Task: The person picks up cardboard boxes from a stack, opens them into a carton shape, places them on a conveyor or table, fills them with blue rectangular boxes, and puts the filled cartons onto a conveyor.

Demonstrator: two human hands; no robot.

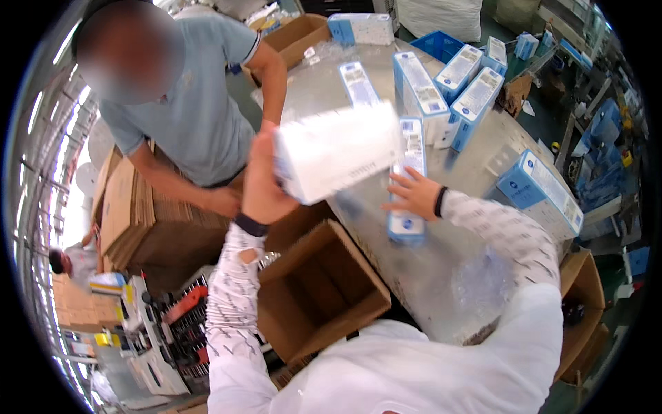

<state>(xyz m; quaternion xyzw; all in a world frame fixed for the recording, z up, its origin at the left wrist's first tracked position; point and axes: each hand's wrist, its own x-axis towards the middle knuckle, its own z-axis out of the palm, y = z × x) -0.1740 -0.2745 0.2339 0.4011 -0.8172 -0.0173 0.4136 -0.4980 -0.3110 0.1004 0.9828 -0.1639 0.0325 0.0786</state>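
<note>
My left hand (265, 185) is closed on the end of a white carton (341, 153), raised above the table and slightly blurred. My right hand (417, 195) has its fingers spread over a narrow blue-and-white carton (407, 226) lying on the metal table (441, 276). Whether those fingers press on it I cannot tell. Below the raised carton stands an open brown cardboard box (321, 293), its inside visible between my arms.
Several blue-and-white cartons (476, 96) stand at the table's far side, another (541, 193) at its right. Crumpled clear plastic (483, 279) lies near me. A co-worker (200, 90) stands at the left by stacked flat cardboard (131, 207). A blue crate (438, 45) sits beyond the table.
</note>
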